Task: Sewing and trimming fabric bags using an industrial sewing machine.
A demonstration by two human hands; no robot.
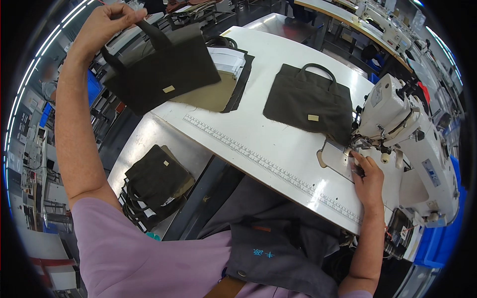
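Note:
My left hand (119, 22) is raised at upper left, gripping a dark olive bag piece (164, 64) by a handle, with a small gold plate on its face. It hangs over layered fabric pieces (203, 94), some khaki, some white-backed. A similar piece with an upright handle (308, 99) lies on the white table (248, 149), against the sewing machine (397, 124). My right hand (366, 176) is at the machine’s metal plate below the needle, fingers curled close together; what they hold, if anything, is too small to make out.
A ruler strip (268, 166) runs along the table’s front edge. A lower steel surface (129, 159) at left holds stacked dark pieces (154, 186). A blue bin (432, 248) is below right. Other sewing stations (348, 22) stand behind; a person (48, 84) is at far left.

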